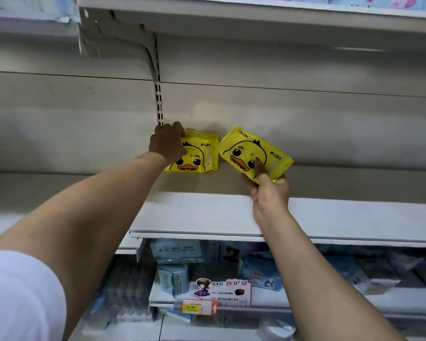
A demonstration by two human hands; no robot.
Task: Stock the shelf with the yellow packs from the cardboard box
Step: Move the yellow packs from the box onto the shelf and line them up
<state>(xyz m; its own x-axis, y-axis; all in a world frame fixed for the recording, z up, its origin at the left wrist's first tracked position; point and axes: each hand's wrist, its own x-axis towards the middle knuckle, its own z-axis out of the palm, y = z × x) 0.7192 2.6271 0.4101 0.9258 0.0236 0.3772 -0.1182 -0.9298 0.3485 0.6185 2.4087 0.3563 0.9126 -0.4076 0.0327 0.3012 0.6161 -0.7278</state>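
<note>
Several yellow duck-print packs [199, 153] stand upright as a small row at the back of the white shelf [207, 217]. My left hand [167, 142] grips their left end, fingers curled over the top. My right hand [268, 193] holds another yellow pack [253, 151] by its lower edge, thumb on the front. That pack is tilted in the air just right of the standing ones, over the shelf. The cardboard box is out of view.
A slotted upright post [158, 94] runs up the back wall just behind my left hand. An upper shelf [231, 13] hangs overhead. Below, blue packaged goods [175, 274] and a price label [197, 307] fill the lower shelves.
</note>
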